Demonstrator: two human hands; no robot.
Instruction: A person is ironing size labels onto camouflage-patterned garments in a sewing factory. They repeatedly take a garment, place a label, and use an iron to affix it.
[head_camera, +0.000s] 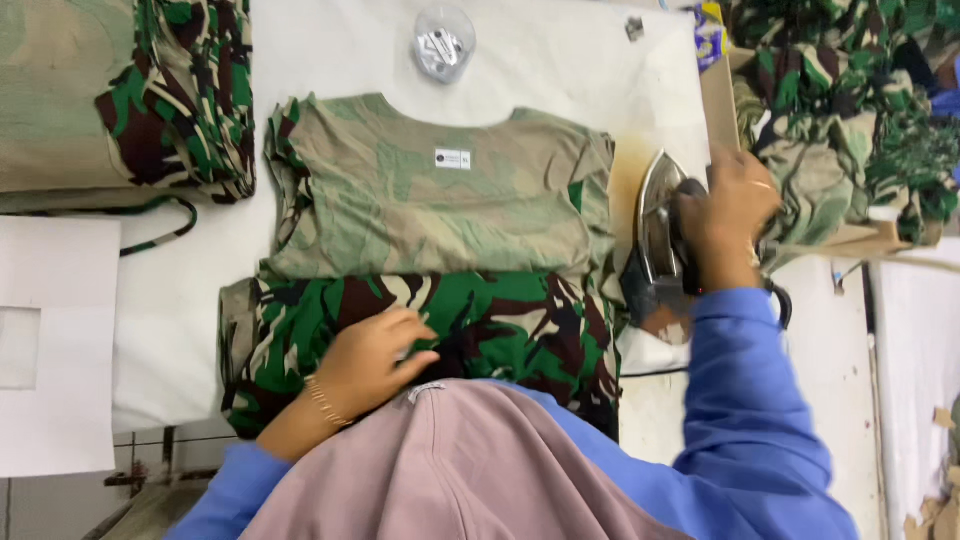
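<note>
A camouflage T-shirt (440, 205) lies inside out on the white ironing table (180, 290), a small white label near its collar. Its lower part is folded up, showing bright green and brown camouflage (500, 325). My left hand (375, 360) rests flat on that folded part, fingers spread, a thin bracelet on the wrist. At the shirt's right edge my right hand (728, 215) grips the handle of an electric iron (655, 235) that stands tipped with its metal sole facing the shirt. A mauve cloth and blue sleeves fill the bottom of the view.
A stack of folded camouflage shirts (150, 90) lies at the upper left. A heap of camouflage garments (850, 110) sits at the upper right. A small clear plastic bag (443, 42) lies above the collar. White paper sheets (55, 340) lie at the left.
</note>
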